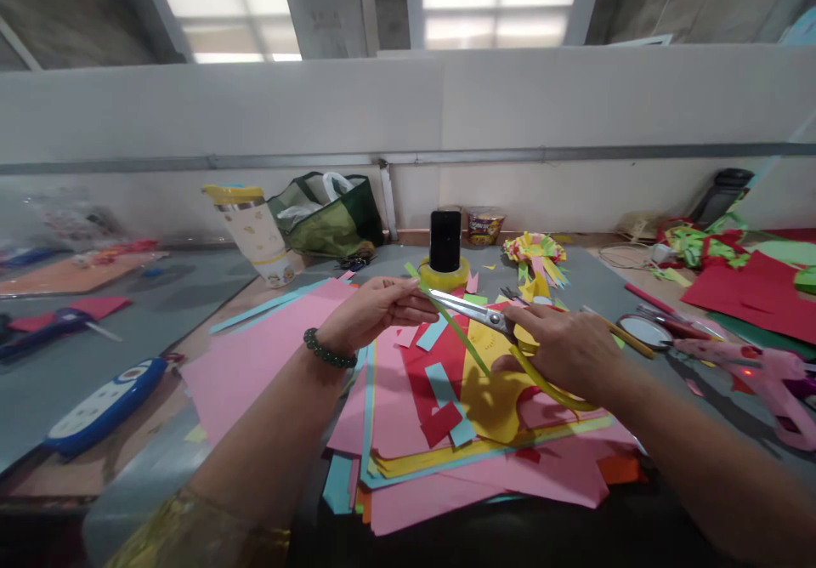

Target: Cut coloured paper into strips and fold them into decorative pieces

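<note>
On the left, the blue-and-white oval case (107, 406) and the yellow-lidded tumbler (255, 241) sit apart from the hands, likely so the cutting area stays free of them. The left hand (382, 303) pinches the light-green paper strip (467, 343) near its upper end between thumb and fingers, probably to steady it; the strip slants down over the paper stack (437, 474), which seems to serve as a work surface. The smartphone (444, 241) stands upright at the tape roll (444, 276), apparently using it as a stand. The scissors (470, 309) point leftward, tips at the strip beside the left fingertips, so the blades can meet it close to the pinch; whether it lies between them, I cannot tell. The right hand (567, 349) is curled around their yellow handles, which gives it control of the blades. Farther right, the pink glue gun (774, 372) lies on its side with a light glowing, presumably kept powered within reach.
</note>
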`<state>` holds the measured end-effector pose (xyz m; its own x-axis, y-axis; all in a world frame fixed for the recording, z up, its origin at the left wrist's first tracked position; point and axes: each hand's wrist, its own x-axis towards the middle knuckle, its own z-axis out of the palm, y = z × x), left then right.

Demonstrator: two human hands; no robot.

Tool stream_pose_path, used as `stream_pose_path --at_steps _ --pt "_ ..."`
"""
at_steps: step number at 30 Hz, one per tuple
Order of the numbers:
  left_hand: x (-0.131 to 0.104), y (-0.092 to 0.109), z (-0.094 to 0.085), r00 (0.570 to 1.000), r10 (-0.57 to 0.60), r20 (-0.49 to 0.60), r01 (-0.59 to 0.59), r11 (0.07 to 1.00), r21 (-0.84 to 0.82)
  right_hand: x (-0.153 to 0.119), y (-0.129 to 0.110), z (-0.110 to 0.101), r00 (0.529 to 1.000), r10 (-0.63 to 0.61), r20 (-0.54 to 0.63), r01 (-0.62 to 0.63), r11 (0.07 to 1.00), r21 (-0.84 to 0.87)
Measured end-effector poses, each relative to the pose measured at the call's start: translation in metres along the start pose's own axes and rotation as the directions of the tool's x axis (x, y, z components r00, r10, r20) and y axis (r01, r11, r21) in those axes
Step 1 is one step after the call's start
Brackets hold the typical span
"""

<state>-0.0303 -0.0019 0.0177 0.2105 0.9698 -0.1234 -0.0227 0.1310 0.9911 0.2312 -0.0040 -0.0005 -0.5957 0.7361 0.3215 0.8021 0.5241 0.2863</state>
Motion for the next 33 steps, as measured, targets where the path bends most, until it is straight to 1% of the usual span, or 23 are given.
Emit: stream_pose_path --at_steps 3,6,13,18,22,28,30,33 --pt "-0.0005 0.0001 0.0002 1.0 0.002 0.0 -0.002 0.999 0.04 -0.0005 -0.0004 -0.0016 1.0 0.001 0.018 0.0 1.0 -0.031" --pt "-0.0002 0.0004 0.0012 1.0 -0.001 -0.02 0.002 0.999 0.049 -0.0009 -0.0003 -0.0026 1.0 -0.012 0.012 0.012 0.999 -0.051" --pt "0.0024 -0.001 -0.0001 0.998 -0.007 -0.057 0.014 0.992 0.124 -0.0002 0.0006 -0.0047 1.0 -0.029 0.001 0.029 0.999 -0.029" --pt "0.0043 -0.0036 -0.0019 0.999 0.016 -0.052 -0.01 0.992 0.123 0.0003 0.0011 -0.0073 1.0 -0.022 0.014 0.022 1.0 -0.017" --pt "0.0032 -0.0017 0.0011 0.998 0.021 -0.056 -0.013 0.991 0.13 0.0004 0.0017 -0.008 0.999 -0.027 0.019 0.027 0.999 -0.022" --pt "0.0009 0.0001 0.0062 0.993 0.045 -0.113 -0.024 0.982 0.188 -0.0003 0.0019 -0.0067 0.999 -0.019 0.03 0.02 0.999 -0.024" --pt "0.0013 -0.0002 0.0065 0.991 0.056 -0.121 -0.033 0.982 0.185 -0.0005 0.0018 -0.0073 0.999 -0.018 0.034 0.019 1.0 -0.024" --pt "0.003 -0.0008 0.0056 0.988 0.051 -0.144 -0.033 0.991 0.129 0.0 0.0017 -0.0083 0.999 -0.016 0.04 0.017 1.0 -0.021"
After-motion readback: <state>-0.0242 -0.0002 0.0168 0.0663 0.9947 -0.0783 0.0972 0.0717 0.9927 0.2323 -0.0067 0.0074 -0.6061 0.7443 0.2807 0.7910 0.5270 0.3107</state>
